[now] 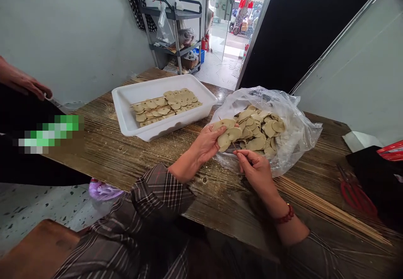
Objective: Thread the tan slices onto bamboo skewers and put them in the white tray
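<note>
My left hand (207, 142) is closed around a few flat, round beige slices (229, 135), thumb on top. A thin wooden skewer (234, 146) runs through them, its tip showing at the upper left. Between thumb and fingertips, my right hand (254, 169) pinches the skewer's lower end. Just beyond both hands, a clear plastic bag (294, 134) lies spread with a heap of loose slices (258, 127). To the left, a white tray (126, 123) holds rows of skewered slices (166, 106).
A bundle of bare skewers (330, 214) lies right of my right forearm, near red-handled scissors (355, 195) and a black bag (374, 178). Another person's hand (28, 83) is at far left. A grey cart (176, 16) stands behind the wooden table (103, 153), by an open doorway.
</note>
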